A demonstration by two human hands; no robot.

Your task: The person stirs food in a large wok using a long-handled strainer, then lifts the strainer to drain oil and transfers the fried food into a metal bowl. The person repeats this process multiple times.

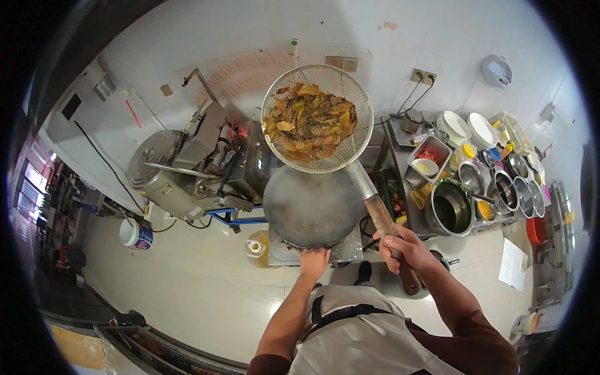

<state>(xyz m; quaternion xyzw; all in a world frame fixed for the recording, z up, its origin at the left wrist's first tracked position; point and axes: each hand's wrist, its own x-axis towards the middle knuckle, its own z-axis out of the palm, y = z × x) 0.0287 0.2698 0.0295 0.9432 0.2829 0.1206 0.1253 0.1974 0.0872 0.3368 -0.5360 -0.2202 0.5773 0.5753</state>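
Note:
My right hand (407,248) is closed around the wooden handle of a large wire-mesh strainer (365,103). The strainer is raised above the far edge of a dark wok (311,211), and a heap of brown and yellow-green cooked food (311,122), perhaps pickled vegetables, lies in its mesh. Steam blurs the inside of the wok, so its contents cannot be told. At the wok's near rim is my left hand (315,262), its fingers curled at the edge; what they grip is hidden. The wok sits on a metal stove top (281,253).
To the right, a steel table (415,229) bears a large pot (450,206), several metal bowls, stacked white plates (454,129) and a food tray (429,154). An oil jug (258,248) stands left of the stove, near a machine (248,173), a steel drum (164,192) and a white bucket (135,233).

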